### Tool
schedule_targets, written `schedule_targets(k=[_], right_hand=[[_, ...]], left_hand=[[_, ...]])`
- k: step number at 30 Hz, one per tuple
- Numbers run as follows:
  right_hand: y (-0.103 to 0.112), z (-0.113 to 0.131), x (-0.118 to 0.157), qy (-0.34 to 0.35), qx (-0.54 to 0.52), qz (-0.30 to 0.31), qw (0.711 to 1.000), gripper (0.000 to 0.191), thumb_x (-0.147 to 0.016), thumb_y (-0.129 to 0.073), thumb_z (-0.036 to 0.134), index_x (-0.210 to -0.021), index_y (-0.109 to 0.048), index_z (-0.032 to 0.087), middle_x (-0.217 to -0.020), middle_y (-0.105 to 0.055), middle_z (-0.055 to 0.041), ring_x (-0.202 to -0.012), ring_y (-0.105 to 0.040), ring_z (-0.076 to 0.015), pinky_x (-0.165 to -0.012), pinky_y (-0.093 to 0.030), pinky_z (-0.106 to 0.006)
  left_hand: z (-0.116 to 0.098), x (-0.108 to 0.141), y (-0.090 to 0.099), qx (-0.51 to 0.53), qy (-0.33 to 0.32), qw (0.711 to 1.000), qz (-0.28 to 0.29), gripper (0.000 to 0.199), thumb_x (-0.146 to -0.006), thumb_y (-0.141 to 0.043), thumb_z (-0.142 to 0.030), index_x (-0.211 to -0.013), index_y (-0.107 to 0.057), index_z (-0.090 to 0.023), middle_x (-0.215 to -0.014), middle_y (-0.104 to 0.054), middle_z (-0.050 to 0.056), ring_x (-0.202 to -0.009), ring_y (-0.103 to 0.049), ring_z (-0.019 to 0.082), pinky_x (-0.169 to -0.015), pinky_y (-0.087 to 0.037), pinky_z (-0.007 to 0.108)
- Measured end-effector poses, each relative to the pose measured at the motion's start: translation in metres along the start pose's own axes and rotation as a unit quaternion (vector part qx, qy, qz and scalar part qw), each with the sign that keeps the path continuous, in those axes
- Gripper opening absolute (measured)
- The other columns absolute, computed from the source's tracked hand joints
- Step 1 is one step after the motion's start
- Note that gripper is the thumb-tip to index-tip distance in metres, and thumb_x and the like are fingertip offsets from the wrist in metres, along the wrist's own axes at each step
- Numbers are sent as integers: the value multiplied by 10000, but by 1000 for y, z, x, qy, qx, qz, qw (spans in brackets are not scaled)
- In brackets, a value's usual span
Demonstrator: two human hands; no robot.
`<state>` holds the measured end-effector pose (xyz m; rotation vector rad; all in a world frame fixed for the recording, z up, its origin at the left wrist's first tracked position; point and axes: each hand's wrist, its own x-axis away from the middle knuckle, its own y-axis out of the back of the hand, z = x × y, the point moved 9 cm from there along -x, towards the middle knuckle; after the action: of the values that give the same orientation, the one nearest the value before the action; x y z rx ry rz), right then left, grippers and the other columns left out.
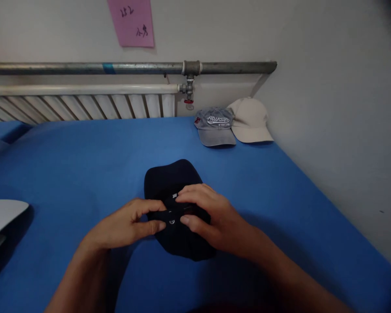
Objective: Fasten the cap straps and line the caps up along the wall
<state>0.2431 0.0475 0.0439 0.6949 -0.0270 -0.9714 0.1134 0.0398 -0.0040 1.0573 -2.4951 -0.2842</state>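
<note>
A black cap [172, 174] lies on the blue cloth surface [117, 156], its brim pointing away toward the wall. My left hand [130, 221] pinches the cap's near edge from the left, thumb and forefinger closed on the black fabric. From the right, my right hand [211, 213] grips the same cap, with the thumb on the near side and the fingers over the opening. A small white mark and a small round emblem show between the two hands. The palms hide part of the cap's sides.
Two caps, one grey with lettering [215, 124] and one beige [250, 117], sit at the back right near the wall. A radiator [84, 104] and pipe [143, 68] run behind. A white object [3, 215] stands at the left edge.
</note>
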Motion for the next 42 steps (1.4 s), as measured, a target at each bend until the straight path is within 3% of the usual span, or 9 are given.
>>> schedule_targets(k=[6, 13, 21, 27, 30, 34, 38, 42], right_hand=[[-17, 6, 2, 28, 57, 36, 997, 133, -840, -619, 126, -956, -656, 179, -1063, -651, -57, -1045, -593, -163, -944, -458, -312], [-25, -7, 2, -21, 52, 68, 996, 108, -814, -631, 119, -902, -598, 173, -991, -638, -47, -932, -589, -162, -867, -471, -322], [-30, -16, 4, -54, -8, 111, 992, 96, -824, -581, 99, -822, -563, 193, -869, -574, 1, -768, -535, -118, -718, -453, -261], [-28, -17, 1, -52, -101, 104, 988, 92, -840, -600, 126, -792, -586, 203, -979, -613, -10, -881, -575, -135, -842, -470, -304], [-26, -18, 0, -51, -141, 99, 984, 85, -842, -610, 128, -802, -586, 200, -995, -622, -13, -927, -588, -137, -879, -464, -308], [-23, -21, 0, -57, -168, 82, 981, 108, -829, -616, 124, -760, -568, 191, -1021, -625, -23, -974, -603, -143, -897, -455, -310], [-22, -25, 0, -60, -143, 65, 986, 120, -812, -615, 119, -732, -559, 190, -1022, -630, -30, -955, -610, -149, -875, -460, -317], [-20, -27, 0, -46, -114, 42, 991, 141, -803, -603, 100, -715, -547, 195, -1016, -629, -32, -980, -608, -158, -878, -467, -327]], left_hand=[[2, -8, -9, 10, 2, 1000, 23, 118, -872, -555, -277, -884, -599, -168, -693, -478, -46, -615, -412, 87, -563, -358, 209], [6, -14, -16, 30, 1, 998, 46, 79, -860, -522, -220, -884, -573, -165, -690, -438, -49, -620, -375, 90, -562, -337, 215], [6, -18, -20, -4, 7, 998, 55, 134, -850, -472, -171, -941, -568, -185, -798, -531, -23, -708, -452, 114, -636, -390, 241], [13, -19, -27, -32, 36, 997, 68, 157, -790, -475, -143, -920, -551, -187, -725, -479, -37, -609, -415, 103, -531, -345, 230], [15, -21, -26, -11, 45, 998, 53, 180, -771, -482, -135, -928, -555, -182, -735, -481, -36, -610, -411, 102, -531, -336, 238], [18, -22, -19, 107, 75, 991, 21, 176, -755, -547, -167, -929, -576, -181, -741, -481, -40, -644, -418, 104, -564, -336, 243], [20, -23, -3, 220, 66, 971, -60, 227, -771, -588, -243, -982, -645, -183, -912, -590, 25, -838, -500, 152, -736, -393, 292], [23, -23, 1, 276, 69, 955, -88, 326, -713, -701, -238, -1034, -670, -194, -884, -596, 19, -817, -515, 138, -761, -398, 291]])
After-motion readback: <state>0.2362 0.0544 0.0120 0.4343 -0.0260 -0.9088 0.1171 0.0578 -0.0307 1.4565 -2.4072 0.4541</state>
